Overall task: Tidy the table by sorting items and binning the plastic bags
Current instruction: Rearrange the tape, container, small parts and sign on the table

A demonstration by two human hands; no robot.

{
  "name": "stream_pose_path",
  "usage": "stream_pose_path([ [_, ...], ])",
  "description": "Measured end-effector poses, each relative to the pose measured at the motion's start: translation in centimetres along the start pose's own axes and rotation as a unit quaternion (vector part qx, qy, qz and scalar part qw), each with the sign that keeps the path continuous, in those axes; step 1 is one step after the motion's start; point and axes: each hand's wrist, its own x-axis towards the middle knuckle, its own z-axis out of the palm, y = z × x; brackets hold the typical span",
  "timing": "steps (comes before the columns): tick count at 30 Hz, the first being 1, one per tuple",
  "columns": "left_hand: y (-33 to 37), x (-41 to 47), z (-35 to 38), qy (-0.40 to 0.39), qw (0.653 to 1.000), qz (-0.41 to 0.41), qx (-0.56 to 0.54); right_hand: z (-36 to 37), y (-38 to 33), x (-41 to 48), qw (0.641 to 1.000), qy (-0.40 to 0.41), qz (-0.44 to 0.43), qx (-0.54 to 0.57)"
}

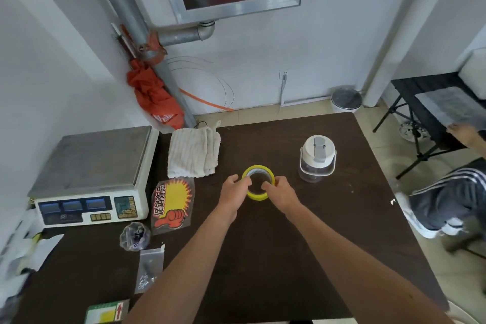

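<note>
A yellow tape roll [259, 169] lies flat in the middle of the dark brown table [276, 258]. My left hand [232, 193] grips its left rim and my right hand [280, 193] grips its right rim. Left of my arms lie a small crumpled clear plastic bag [134, 235] with small parts, a flat zip bag [149, 269] with screws, and a bagged yellow-and-red promo sticker [172, 204]. A white bin [345, 100] with a dark lid stands on the floor past the table's far edge.
An electronic scale [92, 176] fills the table's left side, with a folded white towel [193, 152] beside it. A clear bottle with a white lid [317, 158] stands right of the tape. A green-yellow card [106, 313] lies at the near edge. A seated person [447, 200] is at right.
</note>
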Motion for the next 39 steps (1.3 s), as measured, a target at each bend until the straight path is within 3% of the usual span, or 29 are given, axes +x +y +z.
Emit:
stream_pose_path([
  [12, -1.4, 1.2, 2.4, -0.05, 0.997, -0.048, 0.015, -1.5, 1.5, 2.2, 1.0, 0.009, 0.001, -0.002],
  [21, -1.5, 1.7, 3.0, -0.081, 0.996, -0.022, 0.025, -1.5, 2.2, 2.4, 1.0, 0.019, -0.014, 0.003],
  [26, -2.2, 1.5, 1.7, -0.065, 0.997, -0.041, 0.02, -0.7, 1.9, 2.3, 0.997, 0.055, -0.021, -0.043],
  [32, -3.5, 1.1, -2.1, -0.02, 0.998, -0.051, -0.011, 1.0, 0.7, 1.4, 0.982, 0.158, -0.084, -0.063],
  [39, -4.7, 0.1, -7.1, 0.031, 0.997, -0.038, -0.052, 6.0, -1.6, -0.3, 0.981, 0.108, -0.136, -0.084],
])
